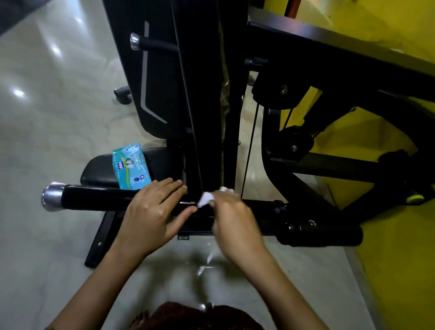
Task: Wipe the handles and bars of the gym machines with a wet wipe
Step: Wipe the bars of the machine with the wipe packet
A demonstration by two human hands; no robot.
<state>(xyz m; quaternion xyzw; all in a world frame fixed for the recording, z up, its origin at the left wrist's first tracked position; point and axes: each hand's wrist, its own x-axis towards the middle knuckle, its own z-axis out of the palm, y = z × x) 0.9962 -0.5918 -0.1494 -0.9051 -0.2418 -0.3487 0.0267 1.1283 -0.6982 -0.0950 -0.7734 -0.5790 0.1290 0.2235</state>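
Shiny pale tile floor (30, 122) with light glare on it, bright yellow wall (399, 273) on the right, and a big black gym machine (220, 59) filling the middle of the view. Across the bottom of it runs a fat black padded bar (97, 199) with a chrome end cap (52, 196) on its left tip.

The left hand (154, 209) lies flat on top of that bar, fingers straight and close together, palm down, not gripping anything. Just beside it, the right hand (235, 221) has a scrunched-up white wet wipe (205, 200) bunched in its curled fingers and pushes it against the bar right where the upright post crosses. That hand is a bit blurry, so the exact finger placement is hard to make out.

Behind the left hand there's a teal pack of wipes (130, 166) lying on the black seat pad (97, 170). Higher up, a thinner handle (153, 44) with its own chrome cap sticks out to the left, well apart from both hands. A thin black cable (251, 141) hangs down just right of the post.
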